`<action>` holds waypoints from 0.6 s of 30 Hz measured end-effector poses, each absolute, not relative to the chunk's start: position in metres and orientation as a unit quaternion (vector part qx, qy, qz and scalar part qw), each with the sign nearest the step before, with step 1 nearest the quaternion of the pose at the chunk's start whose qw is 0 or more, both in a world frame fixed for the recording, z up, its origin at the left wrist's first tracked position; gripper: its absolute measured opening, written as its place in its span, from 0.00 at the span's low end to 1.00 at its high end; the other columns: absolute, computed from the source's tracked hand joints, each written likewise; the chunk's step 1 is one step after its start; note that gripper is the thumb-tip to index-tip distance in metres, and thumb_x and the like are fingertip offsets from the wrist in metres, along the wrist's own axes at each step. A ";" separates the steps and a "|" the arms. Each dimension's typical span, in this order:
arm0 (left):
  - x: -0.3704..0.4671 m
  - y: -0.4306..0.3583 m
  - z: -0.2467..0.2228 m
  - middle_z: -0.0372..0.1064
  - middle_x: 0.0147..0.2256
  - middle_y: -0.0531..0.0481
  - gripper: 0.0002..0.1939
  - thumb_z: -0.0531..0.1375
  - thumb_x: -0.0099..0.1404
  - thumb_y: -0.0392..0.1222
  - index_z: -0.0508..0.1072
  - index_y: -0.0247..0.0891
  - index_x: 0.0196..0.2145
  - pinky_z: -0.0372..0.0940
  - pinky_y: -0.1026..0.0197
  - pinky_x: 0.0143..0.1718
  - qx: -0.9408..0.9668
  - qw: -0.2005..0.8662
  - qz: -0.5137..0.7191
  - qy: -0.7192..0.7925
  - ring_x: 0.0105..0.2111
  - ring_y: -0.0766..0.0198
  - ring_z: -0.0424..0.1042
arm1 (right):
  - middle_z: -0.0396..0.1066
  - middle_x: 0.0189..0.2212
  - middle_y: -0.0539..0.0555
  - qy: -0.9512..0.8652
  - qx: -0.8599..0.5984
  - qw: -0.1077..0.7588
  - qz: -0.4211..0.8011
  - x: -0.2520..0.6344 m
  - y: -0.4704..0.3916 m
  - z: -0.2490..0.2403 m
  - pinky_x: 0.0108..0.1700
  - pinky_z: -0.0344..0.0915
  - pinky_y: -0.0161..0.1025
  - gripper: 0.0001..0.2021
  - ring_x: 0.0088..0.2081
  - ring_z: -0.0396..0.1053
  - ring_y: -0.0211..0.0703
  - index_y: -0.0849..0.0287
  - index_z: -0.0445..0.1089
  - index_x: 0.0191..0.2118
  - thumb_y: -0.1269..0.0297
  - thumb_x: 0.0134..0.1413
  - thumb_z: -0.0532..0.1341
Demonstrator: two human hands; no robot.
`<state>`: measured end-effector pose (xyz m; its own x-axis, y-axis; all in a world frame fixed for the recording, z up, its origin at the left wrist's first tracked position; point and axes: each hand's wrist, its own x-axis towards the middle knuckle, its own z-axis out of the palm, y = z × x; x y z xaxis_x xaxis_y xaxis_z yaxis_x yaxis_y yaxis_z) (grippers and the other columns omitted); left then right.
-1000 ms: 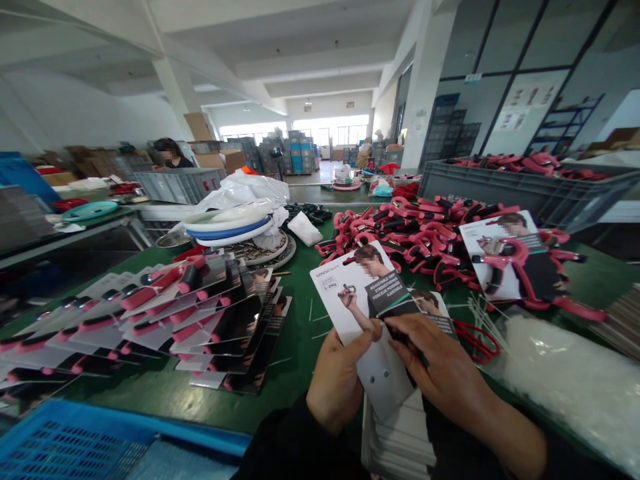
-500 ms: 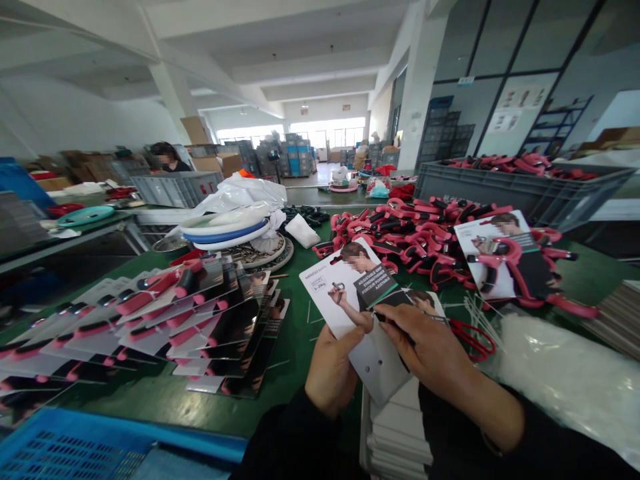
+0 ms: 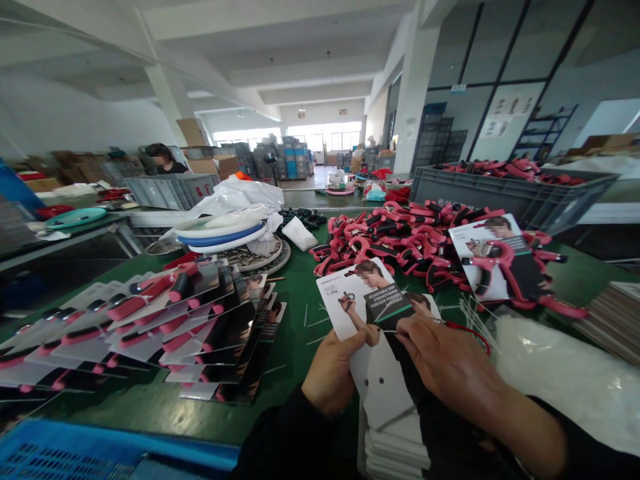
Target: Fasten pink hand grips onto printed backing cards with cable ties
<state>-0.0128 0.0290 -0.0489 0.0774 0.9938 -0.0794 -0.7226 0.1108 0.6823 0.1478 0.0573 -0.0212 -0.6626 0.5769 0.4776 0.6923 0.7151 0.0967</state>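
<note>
- Left hand (image 3: 330, 373) had its fingers clamped on the left side of a white-and-black printed cardboard card (image 3: 373, 363), held up over the green desk (image 3: 295, 353).
- Right hand (image 3: 445, 357) had its fingers pinched on a thin white plastic strip (image 3: 387, 331), right at the middle of that card.
- Just below the fingers sat a stack of flat white cards (image 3: 395, 447).
- Beyond them, a messy heap of pink-and-black plastic hand grips (image 3: 400, 240).

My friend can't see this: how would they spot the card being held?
On the green table, find the big heap of pink-and-black grips. Nearer the viewer, the left hand holds a printed card. Unlike the cards at left, it bears no mounted grip.
</note>
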 end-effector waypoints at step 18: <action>-0.010 0.058 -0.040 0.71 0.24 0.53 0.25 0.67 0.46 0.35 0.67 0.37 0.43 0.61 0.61 0.30 0.371 0.666 0.504 0.405 0.25 0.61 0.70 | 0.70 0.39 0.53 -0.763 -0.645 -0.007 0.036 0.289 0.147 -0.038 0.40 0.67 0.44 0.10 0.38 0.69 0.41 0.62 0.68 0.41 0.61 0.59 0.57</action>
